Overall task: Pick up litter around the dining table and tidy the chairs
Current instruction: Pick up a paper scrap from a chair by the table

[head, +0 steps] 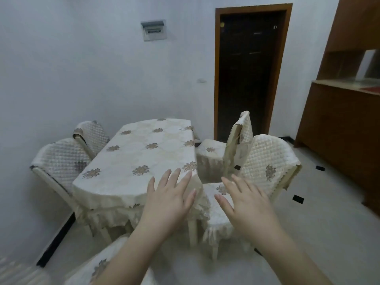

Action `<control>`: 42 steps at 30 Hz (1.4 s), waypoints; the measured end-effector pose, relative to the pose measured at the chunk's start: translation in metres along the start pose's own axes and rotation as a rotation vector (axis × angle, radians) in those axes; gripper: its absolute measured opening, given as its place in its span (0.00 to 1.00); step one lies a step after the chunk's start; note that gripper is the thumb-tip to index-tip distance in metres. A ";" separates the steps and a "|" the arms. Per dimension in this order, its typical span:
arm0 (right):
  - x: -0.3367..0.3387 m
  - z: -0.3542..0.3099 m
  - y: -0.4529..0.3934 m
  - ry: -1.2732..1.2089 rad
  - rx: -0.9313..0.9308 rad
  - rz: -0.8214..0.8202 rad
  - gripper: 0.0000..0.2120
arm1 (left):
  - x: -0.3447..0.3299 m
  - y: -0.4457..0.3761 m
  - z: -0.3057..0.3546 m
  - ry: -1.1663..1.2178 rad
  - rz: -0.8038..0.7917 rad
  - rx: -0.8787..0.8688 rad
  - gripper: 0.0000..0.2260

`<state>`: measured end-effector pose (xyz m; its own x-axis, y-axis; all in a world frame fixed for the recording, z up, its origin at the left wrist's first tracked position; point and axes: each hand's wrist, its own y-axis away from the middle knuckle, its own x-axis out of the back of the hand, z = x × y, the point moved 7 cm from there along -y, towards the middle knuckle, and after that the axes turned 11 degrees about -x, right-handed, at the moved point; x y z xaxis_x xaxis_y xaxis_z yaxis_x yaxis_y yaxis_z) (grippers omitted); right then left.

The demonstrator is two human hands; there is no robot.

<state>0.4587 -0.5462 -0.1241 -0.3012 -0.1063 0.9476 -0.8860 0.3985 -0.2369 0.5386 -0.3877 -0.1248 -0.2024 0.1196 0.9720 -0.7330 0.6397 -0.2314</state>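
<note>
1. Cream quilted covers dress every chair; the oval dining surface (141,159) under its flowered cream cloth fills the frame's middle.
2. Left hand (168,200) and right hand (246,200) hover low centre, fingers straight and spread, holding nothing, probably reaching for a chair.
3. Nearest right-side chair (265,171) sits angled away from the surface edge, so it likely needs pushing in; the far right chair (226,149) stands just behind it.
4. Two left chairs (61,161) sit tucked near the wall.
5. Pale tiled floor (329,223) at right offers open room; no litter is visible.
</note>
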 end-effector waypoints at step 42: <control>-0.333 -0.041 -0.455 0.006 0.376 -0.324 0.31 | -0.362 -0.337 -0.229 0.004 -0.420 0.165 0.26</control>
<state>0.9764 -0.6550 -0.3236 0.0121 -0.1647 0.9863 -0.9999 -0.0101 0.0105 1.0074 -0.4727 -0.3890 0.1372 -0.1211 0.9831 -0.8447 0.5041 0.1800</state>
